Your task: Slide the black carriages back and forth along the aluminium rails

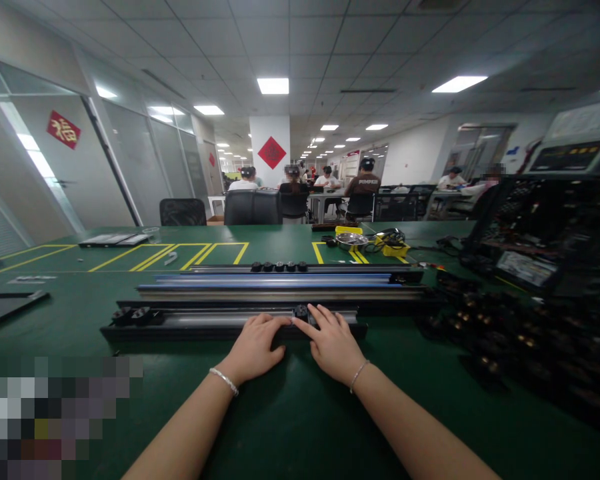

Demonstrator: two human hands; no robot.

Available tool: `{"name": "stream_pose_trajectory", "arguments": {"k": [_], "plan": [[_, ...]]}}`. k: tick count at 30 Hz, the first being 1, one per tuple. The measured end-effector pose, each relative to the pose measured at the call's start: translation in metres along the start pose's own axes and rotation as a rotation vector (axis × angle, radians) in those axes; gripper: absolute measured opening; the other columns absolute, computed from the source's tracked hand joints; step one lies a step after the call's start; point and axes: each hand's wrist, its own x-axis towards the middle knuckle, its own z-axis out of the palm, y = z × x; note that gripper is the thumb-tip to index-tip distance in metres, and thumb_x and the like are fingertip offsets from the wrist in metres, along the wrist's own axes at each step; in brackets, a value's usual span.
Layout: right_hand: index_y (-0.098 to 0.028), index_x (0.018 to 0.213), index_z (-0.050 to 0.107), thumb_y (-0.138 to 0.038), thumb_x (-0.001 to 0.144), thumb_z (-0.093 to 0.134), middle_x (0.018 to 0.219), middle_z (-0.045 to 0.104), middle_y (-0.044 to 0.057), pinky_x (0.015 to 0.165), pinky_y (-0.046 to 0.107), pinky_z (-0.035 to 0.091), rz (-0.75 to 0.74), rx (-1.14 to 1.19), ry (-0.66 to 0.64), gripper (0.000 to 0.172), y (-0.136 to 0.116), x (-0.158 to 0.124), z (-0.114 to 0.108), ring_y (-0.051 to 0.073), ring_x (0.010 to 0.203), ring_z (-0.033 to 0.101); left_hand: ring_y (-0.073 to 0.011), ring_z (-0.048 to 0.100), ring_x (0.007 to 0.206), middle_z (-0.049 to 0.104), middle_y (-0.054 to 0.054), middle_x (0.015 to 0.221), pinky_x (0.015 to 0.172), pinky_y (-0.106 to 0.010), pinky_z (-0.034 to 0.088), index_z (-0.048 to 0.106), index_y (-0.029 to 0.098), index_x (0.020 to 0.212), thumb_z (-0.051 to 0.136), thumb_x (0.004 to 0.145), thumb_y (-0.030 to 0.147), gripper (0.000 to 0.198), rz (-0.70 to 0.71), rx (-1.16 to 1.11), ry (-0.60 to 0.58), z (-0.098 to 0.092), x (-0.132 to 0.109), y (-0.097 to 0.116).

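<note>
A long dark channel-shaped rail (200, 321) lies crosswise on the green table before me. A small black round part (301, 311) sits in its groove, right of the middle. My left hand (257, 343) rests at the near edge of the rail, thumb apart, its index fingertip at the part's left side. My right hand (333, 343) has its fingers spread over the rail; the index fingertip meets the left one in front of the part, and other fingers reach beside it. Two more black round parts (133, 315) sit at the rail's left end.
Behind lie more long rails (275, 281), one bluish, and a row of several black round parts (279, 267). A heap of dark parts (520, 333) fills the right side, below an open black computer case (545, 227). A metal bowl (351, 240) stands farther back. People sit beyond.
</note>
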Motion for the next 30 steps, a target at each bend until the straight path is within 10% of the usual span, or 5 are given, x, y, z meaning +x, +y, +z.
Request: {"name": "stream_pose_trajectory", "arguments": {"k": [30], "plan": [[-0.026, 0.130, 0.039, -0.024, 0.076, 0.048, 0.137, 0.035, 0.012, 0.104, 0.046, 0.016, -0.009, 0.024, 0.076, 0.055, -0.0051, -0.0020, 0.0073, 0.027, 0.129, 0.022, -0.0211, 0.048, 0.105, 0.059, 0.000, 0.113, 0.094, -0.038, 0.031, 0.046, 0.029, 0.118, 0.060, 0.067, 0.024, 0.053, 0.046, 0.012, 0.003, 0.0015, -0.0009, -0.0010]]}}
